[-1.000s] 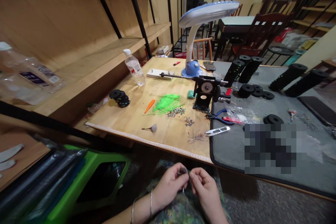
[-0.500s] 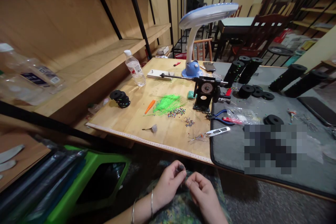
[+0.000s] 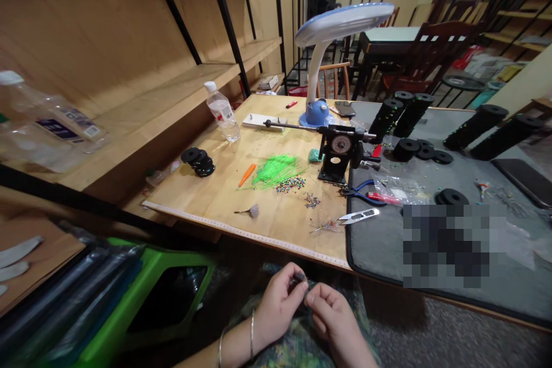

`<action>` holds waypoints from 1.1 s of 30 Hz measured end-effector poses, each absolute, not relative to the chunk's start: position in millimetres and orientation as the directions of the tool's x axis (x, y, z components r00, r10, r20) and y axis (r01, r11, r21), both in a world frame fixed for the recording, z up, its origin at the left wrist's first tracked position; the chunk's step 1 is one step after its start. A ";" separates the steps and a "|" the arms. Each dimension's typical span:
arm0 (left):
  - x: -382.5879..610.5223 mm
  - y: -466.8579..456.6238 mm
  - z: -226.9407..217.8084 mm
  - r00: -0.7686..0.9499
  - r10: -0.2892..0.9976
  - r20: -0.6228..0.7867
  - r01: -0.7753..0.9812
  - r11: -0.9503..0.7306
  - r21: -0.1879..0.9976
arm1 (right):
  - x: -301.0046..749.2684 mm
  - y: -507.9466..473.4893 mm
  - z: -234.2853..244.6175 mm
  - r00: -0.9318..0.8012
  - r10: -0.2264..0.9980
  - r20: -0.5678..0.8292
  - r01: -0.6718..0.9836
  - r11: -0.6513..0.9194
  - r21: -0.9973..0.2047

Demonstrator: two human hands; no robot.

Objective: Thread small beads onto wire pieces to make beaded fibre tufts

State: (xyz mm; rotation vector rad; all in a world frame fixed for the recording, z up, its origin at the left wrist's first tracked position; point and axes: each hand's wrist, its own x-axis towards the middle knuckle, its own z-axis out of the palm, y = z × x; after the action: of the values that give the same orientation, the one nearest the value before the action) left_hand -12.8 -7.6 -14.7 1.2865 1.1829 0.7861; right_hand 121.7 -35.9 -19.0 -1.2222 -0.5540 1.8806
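Note:
Both my hands are low in my lap, below the front edge of the wooden table [image 3: 224, 195]. My left hand [image 3: 278, 302], a thin bangle on its wrist, pinches a small dark fuzzy piece [image 3: 299, 279] between thumb and fingertips. My right hand [image 3: 330, 310] sits just to its right, fingers curled in a pinch close to that piece; what it grips is too small to make out. On the table ahead lie a heap of green strands [image 3: 273, 169], a scatter of coloured beads [image 3: 290, 184] and silver snips [image 3: 357, 216].
A black winding machine [image 3: 340, 152] and a blue-white desk lamp [image 3: 328, 52] stand mid-table. Blue pliers [image 3: 360, 190], black spools [image 3: 197, 161], a water bottle [image 3: 221, 111] and tall black rolls [image 3: 399, 112] lie around. A grey mat [image 3: 431, 253] covers the right side. A green stool [image 3: 142, 299] is at my left.
My hands touched a second ago, drew slightly apart, and have come close together again. They sit a little lower in the picture. Nothing on the table moved.

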 end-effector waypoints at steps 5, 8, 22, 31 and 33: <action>-14.1 -9.4 -6.7 0.271 0.950 -0.156 0.243 0.089 0.966 | 122.4 -34.9 -20.3 -0.186 0.816 -0.547 -0.386 -0.572 -0.723; -15.6 -9.2 0.1 0.295 0.950 -0.102 0.317 0.004 0.948 | 123.3 -34.3 -24.0 -0.131 0.849 -0.512 -0.329 -0.524 -0.785; -15.0 -9.8 6.9 0.355 0.927 -0.124 0.366 -0.016 0.930 | 129.1 -32.3 -27.0 0.002 0.920 -0.393 -0.258 -0.379 -0.888; -9.6 -9.7 1.0 0.415 0.845 -0.338 0.097 0.328 0.940 | 130.4 -33.1 -29.1 0.027 0.911 -0.412 -0.354 -0.377 -0.856; -9.6 -7.7 1.9 0.396 0.849 -0.349 0.064 0.353 0.933 | 130.6 -33.3 -30.5 0.026 0.918 -0.396 -0.332 -0.366 -0.869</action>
State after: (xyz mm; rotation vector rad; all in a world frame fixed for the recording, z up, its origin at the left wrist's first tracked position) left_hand -9.6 -7.7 1.9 1.0993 1.0492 0.6516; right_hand 130.6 -33.3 -30.5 -1.2726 -0.6800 1.5541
